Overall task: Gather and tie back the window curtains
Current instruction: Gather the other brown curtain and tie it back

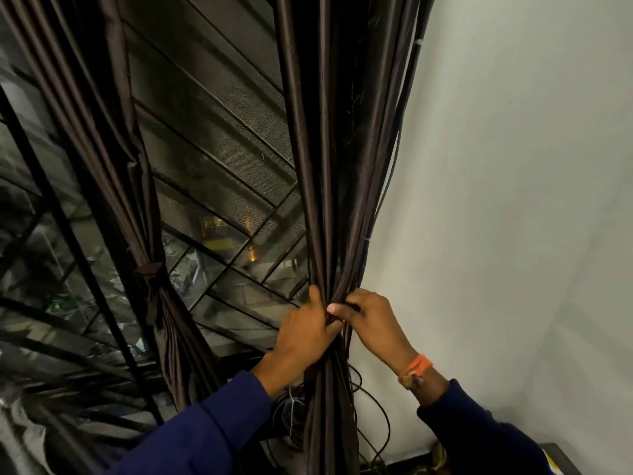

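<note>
Right curtain bunched, left hand gripping, right hand pinching.

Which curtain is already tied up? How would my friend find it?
Start at the big window with the diagonal metal grille. The tied curtain hangs on its left, cinched by a brown band. The right curtain has only two hands bunching it.

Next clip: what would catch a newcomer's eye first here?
Two hands meet at centre: the left hand and right hand squeeze the dark brown satin curtain beside the white wall. Further left, a second brown curtain is already cinched by its band.
</note>
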